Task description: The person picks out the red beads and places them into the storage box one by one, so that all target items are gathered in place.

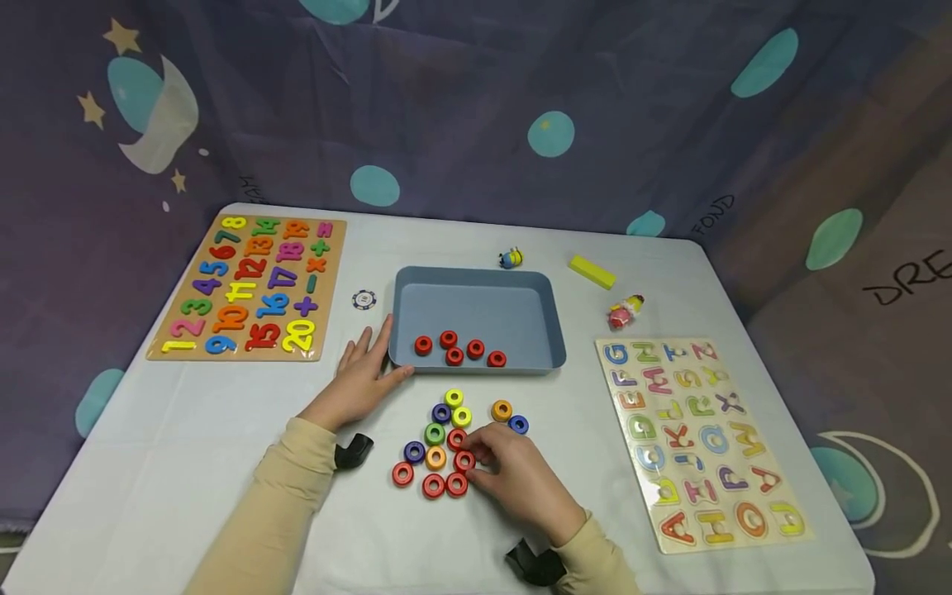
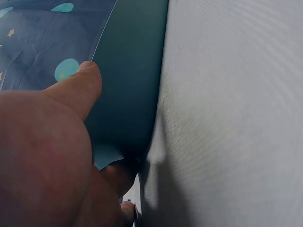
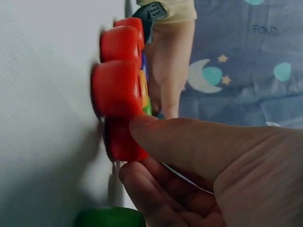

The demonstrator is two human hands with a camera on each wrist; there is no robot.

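Observation:
My left hand rests against the near-left corner of a blue-grey tray, its fingers straight along the left side and the thumb at the front wall. Several red rings lie in the front part of this tray. In front of it, a loose group of red, yellow, blue, green and orange rings is spread on the white cloth. At the group's right side, my right hand pinches a red ring between thumb and fingers. More red rings sit right beside it, and a green ring shows below the fingers.
A number board lies at the left, with a poker chip near the tray. Behind and right of the tray are a small blue-yellow figure, a yellow block and another figure. The letter board lies at the right.

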